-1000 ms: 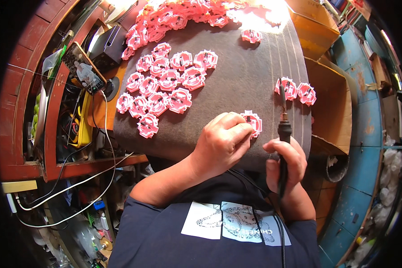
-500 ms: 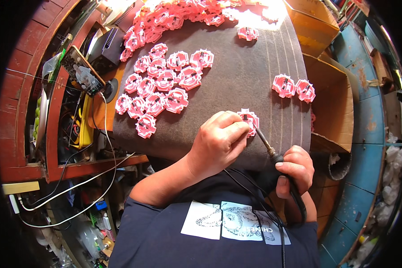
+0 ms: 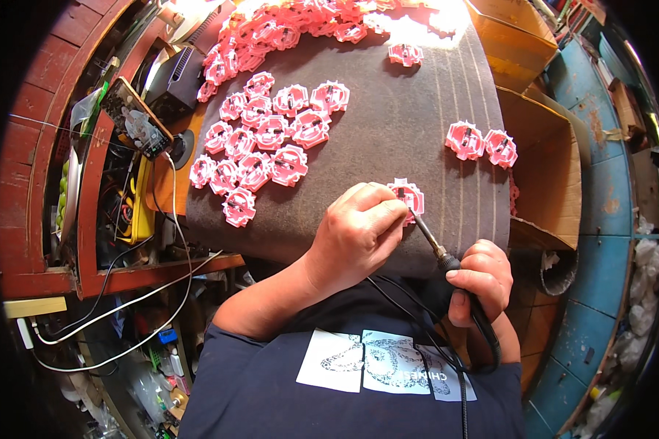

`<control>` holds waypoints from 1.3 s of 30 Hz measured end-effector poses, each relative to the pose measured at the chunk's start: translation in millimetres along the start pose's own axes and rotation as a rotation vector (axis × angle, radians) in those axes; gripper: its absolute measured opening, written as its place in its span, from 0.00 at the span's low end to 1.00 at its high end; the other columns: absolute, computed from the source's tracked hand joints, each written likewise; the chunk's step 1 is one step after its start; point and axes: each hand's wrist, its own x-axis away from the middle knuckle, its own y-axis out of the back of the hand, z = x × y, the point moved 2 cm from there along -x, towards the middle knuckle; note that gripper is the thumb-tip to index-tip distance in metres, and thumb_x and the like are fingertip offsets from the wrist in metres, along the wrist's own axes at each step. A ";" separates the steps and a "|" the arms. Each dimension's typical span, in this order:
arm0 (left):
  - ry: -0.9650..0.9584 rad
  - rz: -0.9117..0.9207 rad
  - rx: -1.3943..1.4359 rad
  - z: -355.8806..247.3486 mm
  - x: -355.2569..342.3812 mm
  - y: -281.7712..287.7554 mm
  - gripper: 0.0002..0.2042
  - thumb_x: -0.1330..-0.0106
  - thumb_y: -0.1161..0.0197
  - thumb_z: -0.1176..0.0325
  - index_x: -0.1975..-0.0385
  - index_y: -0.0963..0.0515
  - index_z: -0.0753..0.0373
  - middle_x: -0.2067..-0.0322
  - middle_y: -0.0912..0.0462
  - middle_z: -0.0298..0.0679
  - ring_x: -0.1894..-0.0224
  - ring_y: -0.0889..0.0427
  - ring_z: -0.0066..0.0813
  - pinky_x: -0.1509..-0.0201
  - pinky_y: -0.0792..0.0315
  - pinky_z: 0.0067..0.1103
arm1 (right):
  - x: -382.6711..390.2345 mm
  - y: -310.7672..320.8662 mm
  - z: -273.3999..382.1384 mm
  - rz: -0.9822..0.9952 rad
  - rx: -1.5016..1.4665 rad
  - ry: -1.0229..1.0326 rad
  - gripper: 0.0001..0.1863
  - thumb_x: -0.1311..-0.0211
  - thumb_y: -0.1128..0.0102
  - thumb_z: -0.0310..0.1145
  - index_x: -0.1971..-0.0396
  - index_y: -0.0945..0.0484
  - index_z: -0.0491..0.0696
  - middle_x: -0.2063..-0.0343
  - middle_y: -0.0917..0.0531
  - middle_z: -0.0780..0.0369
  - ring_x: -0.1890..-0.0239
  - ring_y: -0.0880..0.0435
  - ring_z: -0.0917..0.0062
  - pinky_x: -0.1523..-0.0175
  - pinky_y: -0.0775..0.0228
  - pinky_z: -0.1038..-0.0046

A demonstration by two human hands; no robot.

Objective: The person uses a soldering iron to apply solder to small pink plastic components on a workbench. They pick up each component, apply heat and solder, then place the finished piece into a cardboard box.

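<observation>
My right hand point(image 3: 485, 276) grips the dark handle of a soldering iron point(image 3: 449, 263), whose metal shaft slants up and left. Its tip meets a pink plastic part point(image 3: 411, 196) with small black pieces at its centre, lying near the front of a dark grey mat point(image 3: 388, 124). Close against that part's lower left side, my left hand point(image 3: 359, 227) is closed in a pinch. Whatever sits between those fingertips is hidden or too thin to make out.
Several similar pink parts point(image 3: 272, 132) lie grouped at the left, with a heap point(image 3: 263, 33) behind them. Two more point(image 3: 465, 140) lie at the right beside an open cardboard box point(image 3: 553, 168). A phone point(image 3: 135, 117) stands at the left, and cables point(image 3: 187, 271) hang below it.
The soldering iron's tip has shifted slightly left and up, onto the pink part. My right hand has moved a little left with it; my left hand stays almost where it was.
</observation>
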 end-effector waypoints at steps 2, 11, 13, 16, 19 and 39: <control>0.004 0.002 0.000 0.5 0.4 -0.2 0.10 0.42 0.27 0.81 0.61 0.16 0.66 0.64 0.16 0.44 0.62 0.15 0.46 0.56 0.21 0.34 | 0.1 0.5 -0.1 0.008 0.001 -0.002 0.10 0.40 0.36 0.30 0.59 0.18 0.45 0.80 0.24 0.63 0.81 0.27 0.70 0.73 0.36 0.67; 0.008 -0.003 -0.008 0.9 1.2 -0.5 0.10 0.42 0.27 0.81 0.61 0.16 0.65 0.64 0.16 0.44 0.61 0.15 0.46 0.56 0.20 0.34 | 4.3 1.2 0.9 -0.127 0.074 -0.031 0.14 0.36 0.32 0.31 0.54 0.20 0.42 0.72 0.21 0.58 0.77 0.23 0.68 0.71 0.31 0.66; 0.005 -0.002 -0.005 0.9 0.6 -0.8 0.10 0.42 0.27 0.81 0.62 0.16 0.65 0.64 0.16 0.44 0.61 0.15 0.46 0.56 0.20 0.34 | -2.4 -1.2 4.7 -0.117 0.104 -0.105 0.16 0.37 0.30 0.23 0.50 0.17 0.40 0.69 0.20 0.56 0.74 0.21 0.68 0.70 0.28 0.66; 0.002 -0.007 -0.009 0.4 0.5 -1.1 0.10 0.42 0.27 0.81 0.62 0.16 0.65 0.64 0.16 0.44 0.61 0.15 0.47 0.56 0.20 0.34 | -10.1 -11.0 3.3 -0.124 0.197 -0.203 0.21 0.40 0.30 0.15 0.45 0.15 0.39 0.67 0.18 0.53 0.72 0.19 0.67 0.68 0.27 0.67; 0.004 -0.017 -0.009 1.0 1.6 -0.4 0.10 0.42 0.27 0.81 0.61 0.16 0.65 0.63 0.16 0.45 0.61 0.15 0.47 0.56 0.20 0.35 | -13.8 -10.6 0.2 0.079 0.198 -0.296 0.23 0.44 0.29 0.15 0.45 0.15 0.40 0.64 0.17 0.51 0.68 0.16 0.66 0.65 0.25 0.67; -0.009 -0.032 0.008 2.0 1.9 -1.6 0.11 0.42 0.28 0.82 0.60 0.16 0.66 0.63 0.16 0.44 0.62 0.14 0.47 0.57 0.20 0.35 | -48.6 -35.9 -16.2 0.190 0.175 -0.295 0.31 0.45 0.27 0.24 0.39 0.25 0.45 0.51 0.14 0.49 0.56 0.12 0.50 0.53 0.20 0.59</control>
